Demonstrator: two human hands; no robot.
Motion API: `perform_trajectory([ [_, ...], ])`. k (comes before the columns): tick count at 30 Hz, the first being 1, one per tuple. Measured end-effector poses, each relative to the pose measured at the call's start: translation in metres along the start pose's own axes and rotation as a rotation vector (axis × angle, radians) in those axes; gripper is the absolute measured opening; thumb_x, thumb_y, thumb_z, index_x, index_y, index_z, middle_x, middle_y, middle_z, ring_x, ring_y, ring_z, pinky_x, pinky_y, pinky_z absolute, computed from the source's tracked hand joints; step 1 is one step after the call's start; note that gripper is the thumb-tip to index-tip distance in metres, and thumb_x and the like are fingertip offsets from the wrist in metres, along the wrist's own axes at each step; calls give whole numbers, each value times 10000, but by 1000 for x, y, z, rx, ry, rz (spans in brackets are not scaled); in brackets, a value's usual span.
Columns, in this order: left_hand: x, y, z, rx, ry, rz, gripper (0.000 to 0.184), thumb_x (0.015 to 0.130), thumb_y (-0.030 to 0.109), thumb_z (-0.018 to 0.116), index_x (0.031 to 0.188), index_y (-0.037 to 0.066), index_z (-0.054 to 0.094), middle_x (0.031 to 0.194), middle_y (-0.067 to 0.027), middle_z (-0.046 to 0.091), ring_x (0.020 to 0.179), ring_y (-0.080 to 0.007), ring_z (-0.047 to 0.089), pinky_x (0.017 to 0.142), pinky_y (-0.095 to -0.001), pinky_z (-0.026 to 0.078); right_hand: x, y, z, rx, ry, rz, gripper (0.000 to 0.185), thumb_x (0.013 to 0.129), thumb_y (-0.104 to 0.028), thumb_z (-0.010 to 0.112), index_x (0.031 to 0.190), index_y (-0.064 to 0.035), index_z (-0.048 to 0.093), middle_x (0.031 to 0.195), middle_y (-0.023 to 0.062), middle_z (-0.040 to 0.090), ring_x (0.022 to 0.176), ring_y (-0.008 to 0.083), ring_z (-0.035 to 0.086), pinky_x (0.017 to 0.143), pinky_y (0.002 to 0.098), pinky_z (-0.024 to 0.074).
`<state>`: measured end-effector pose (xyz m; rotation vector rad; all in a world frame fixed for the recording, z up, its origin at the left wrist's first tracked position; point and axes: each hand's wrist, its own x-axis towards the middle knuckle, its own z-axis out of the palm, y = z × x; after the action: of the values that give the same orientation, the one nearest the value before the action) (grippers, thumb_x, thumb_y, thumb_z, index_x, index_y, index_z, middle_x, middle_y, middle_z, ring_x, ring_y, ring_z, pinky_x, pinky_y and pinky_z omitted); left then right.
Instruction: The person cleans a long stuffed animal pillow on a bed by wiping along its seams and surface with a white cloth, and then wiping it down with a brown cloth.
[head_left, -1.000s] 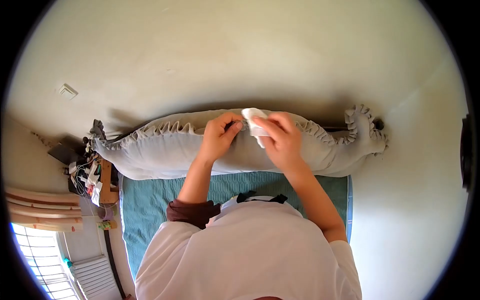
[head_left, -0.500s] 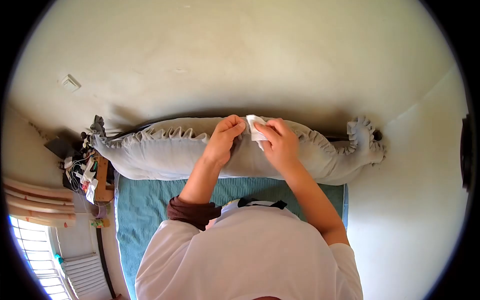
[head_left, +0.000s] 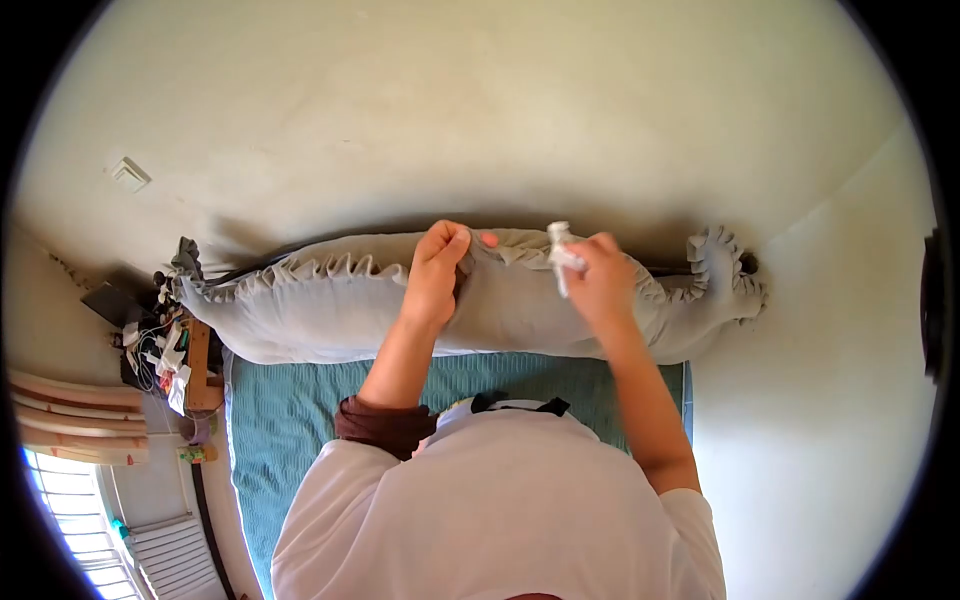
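Note:
A grey fabric headboard cover [head_left: 330, 310] with a ruffled upper edge stretches along the wall behind the bed. My left hand [head_left: 433, 275] is closed at the middle of that edge, pinching a bit of the ruffle, and a pink fingertip shows just beyond the cloth. To its right, my right hand [head_left: 605, 285] grips a crumpled white tissue [head_left: 566, 255] in front of the cover. Motion blurs the right fingers and the tissue slightly. Whether the tissue touches the cover I cannot tell.
Below the headboard lies a bed with a teal ribbed cover [head_left: 280, 420]. On the left a small wooden stand [head_left: 200, 355] holds cables and clutter, near a striped curtain [head_left: 80, 415] and a radiator [head_left: 175, 555]. A light switch [head_left: 130, 174] is on the wall.
My right hand has moved away to the right with the tissue, leaving a gap between my hands. My left hand stays at nearly the same place on the ruffle.

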<state>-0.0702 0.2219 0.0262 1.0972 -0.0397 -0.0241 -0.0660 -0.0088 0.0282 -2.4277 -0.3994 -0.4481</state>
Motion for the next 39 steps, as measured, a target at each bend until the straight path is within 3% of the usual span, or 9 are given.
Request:
perform_trajectory([
  [2, -3, 1, 8, 159, -43, 99, 122, 974, 137, 497, 1044, 48, 543, 959, -62, 623, 897, -132, 551, 800, -301, 455, 4, 13, -10, 130, 269, 33, 244, 714, -34, 682, 954, -79, 695, 903, 68, 611, 743, 230, 629, 654, 317, 500],
  [8, -13, 10, 28, 1125, -210, 592, 345, 813, 90, 716, 1142, 37, 623, 952, -62, 619, 979, -171, 559, 890, -300, 434, 1, 2, -22, 405, 351, 32, 290, 732, 10, 646, 1009, -62, 695, 873, 49, 599, 711, 163, 589, 625, 250, 467],
  [11, -8, -7, 19, 758, -51, 370, 188, 854, 93, 675, 1019, 6, 651, 849, -25, 617, 859, -145, 575, 817, -267, 445, 5, -4, -17, 519, 445, -28, 327, 730, 22, 637, 1039, -75, 687, 878, 50, 603, 735, 163, 592, 623, 250, 464],
  [13, -4, -4, 16, 352, -10, 3, 111, 895, 104, 629, 946, 5, 634, 771, 19, 589, 738, -91, 537, 716, -231, 430, 7, -21, -22, 489, 406, -49, 350, 728, 31, 628, 1053, -86, 682, 885, 50, 605, 749, 161, 593, 629, 257, 469],
  [18, 7, -5, 9, 176, -65, -91, 106, 933, 120, 575, 862, 46, 600, 769, 36, 559, 708, -44, 475, 642, -211, 382, 7, -49, 23, 173, 229, -368, 371, 708, -24, 687, 1059, -142, 687, 892, 74, 584, 775, 241, 614, 653, 341, 506],
  [24, 7, 2, 9, 125, -39, -138, 111, 941, 105, 539, 856, 54, 589, 785, 31, 568, 736, -51, 490, 655, -221, 392, 1, -23, 19, 140, 208, -140, 386, 684, -1, 682, 1045, -139, 693, 889, 55, 580, 784, 237, 624, 655, 342, 511],
  [28, 6, 9, 21, 32, -10, -182, 115, 946, 113, 540, 864, 55, 596, 807, 23, 592, 747, -59, 524, 688, -220, 422, 11, -62, 33, 191, 295, -405, 354, 646, 14, 694, 967, -135, 697, 881, 40, 582, 799, 234, 620, 668, 343, 514],
  [36, 13, 1, 8, 13, -52, -166, 143, 953, 97, 494, 952, 42, 626, 852, 1, 629, 741, -72, 554, 687, -219, 437, 5, -16, 23, 174, 234, -208, 336, 622, 44, 689, 904, -140, 699, 857, 38, 596, 756, 222, 616, 643, 342, 503],
  [39, 8, 4, 13, 28, -53, -186, 147, 957, 103, 500, 965, 36, 631, 846, 4, 629, 733, -65, 545, 675, -214, 432, 21, -54, 28, 229, 243, -327, 330, 628, 45, 687, 904, -135, 695, 859, 39, 590, 751, 228, 614, 638, 343, 500],
])
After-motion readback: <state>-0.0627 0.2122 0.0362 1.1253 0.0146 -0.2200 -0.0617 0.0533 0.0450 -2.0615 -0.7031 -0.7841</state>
